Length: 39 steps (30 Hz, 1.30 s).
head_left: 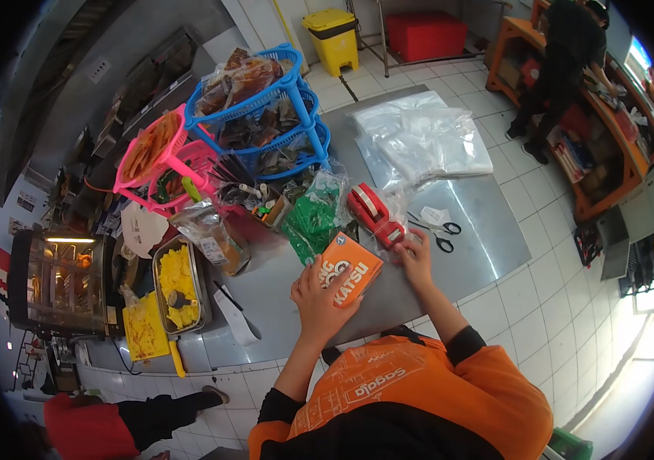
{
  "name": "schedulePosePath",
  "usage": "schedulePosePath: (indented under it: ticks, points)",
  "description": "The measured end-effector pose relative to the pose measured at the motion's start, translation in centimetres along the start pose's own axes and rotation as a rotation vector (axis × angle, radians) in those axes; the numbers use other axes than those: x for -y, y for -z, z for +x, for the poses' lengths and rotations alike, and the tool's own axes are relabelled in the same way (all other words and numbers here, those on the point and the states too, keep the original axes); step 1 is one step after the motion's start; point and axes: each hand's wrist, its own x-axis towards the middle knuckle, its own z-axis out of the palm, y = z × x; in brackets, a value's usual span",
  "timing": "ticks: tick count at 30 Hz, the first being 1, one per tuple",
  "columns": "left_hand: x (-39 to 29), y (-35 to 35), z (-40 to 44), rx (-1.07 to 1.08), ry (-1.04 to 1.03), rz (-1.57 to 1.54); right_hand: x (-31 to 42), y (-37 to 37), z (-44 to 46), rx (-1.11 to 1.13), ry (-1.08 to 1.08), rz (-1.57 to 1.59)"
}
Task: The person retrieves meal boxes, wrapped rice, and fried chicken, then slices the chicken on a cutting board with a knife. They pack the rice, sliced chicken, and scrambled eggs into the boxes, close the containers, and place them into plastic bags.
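Note:
My left hand [321, 300] is wrapped over the top of an orange cardboard box [361, 259] with white "KATSU" lettering, at the table's front. My right hand [416, 263] has its fingers pinched at the near end of a red tape dispenser [376, 215]; what lies between the fingertips is too small to make out. Black-handled scissors [442, 234] rest just beyond that hand, beside a small white paper piece [435, 216]. Left of the dispenser lies a green plastic bag [315, 218].
Clear plastic bags [426, 142] are stacked at the back. Blue basket tiers [296, 100] and a pink basket [177, 157] hold packets. A metal tray [203, 307] of yellow food and a yellow-handled knife [177, 359] lie left. Two other people [572, 46] are nearby.

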Motion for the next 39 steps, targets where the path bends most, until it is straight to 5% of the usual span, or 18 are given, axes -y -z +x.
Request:
schedulePosePath:
  ticks: [3,6,9,12,16,21,24,27,29,30,32,33,35,38,39]
  points:
    - [0.2,0.0,0.3,0.003,0.004,-0.008,2.3,0.5,-3.2,-0.086,0.403,-0.387]
    - [0.3,-0.3,-0.5,0.042,0.029,-0.001,8.8,-1.0,-7.3,0.32,0.144,-0.097]
    - [0.4,-0.4,0.1,0.03,0.013,-0.003,8.3,-2.9,-8.2,0.342,-0.032,-0.129]
    - [0.3,-0.2,0.0,0.043,0.02,-0.012,5.1,-3.7,-7.9,0.344,0.027,-0.002]
    - [0.5,0.0,0.5,0.074,0.06,-0.064,6.4,-2.5,-6.4,0.492,-0.176,-0.38]
    - [0.0,-2.4,1.5,0.04,0.116,0.002,10.6,-0.5,-3.0,0.594,-0.11,-0.964]
    - [-0.1,-2.7,1.1,-0.007,0.092,0.073,11.2,2.5,3.3,0.589,0.054,-1.058]
    - [0.0,-2.6,1.1,-0.038,0.077,0.047,8.1,4.8,14.9,0.281,0.269,-0.528]
    - [-0.2,-2.4,1.2,-0.046,0.088,0.045,6.0,6.8,23.3,0.116,0.333,-0.582]
    - [-0.3,-2.3,1.1,-0.043,0.089,0.045,3.6,7.8,27.1,-0.044,0.401,-0.874]
    - [-0.4,-2.3,1.1,-0.045,0.094,0.053,1.9,9.9,32.7,0.145,0.28,-1.563]
    - [-0.5,-2.3,1.1,-0.047,0.104,0.041,1.7,9.3,32.2,-0.101,0.176,-1.346]
    - [-0.5,-2.1,1.2,-0.044,0.126,0.027,1.5,8.4,32.5,-0.217,0.229,-1.455]
    - [-0.8,-1.7,1.6,-0.024,0.156,0.022,2.4,6.4,34.3,-0.243,0.04,-1.421]
    - [-0.9,-1.6,1.7,-0.024,0.165,0.034,2.3,5.9,34.7,-0.211,0.132,-1.495]
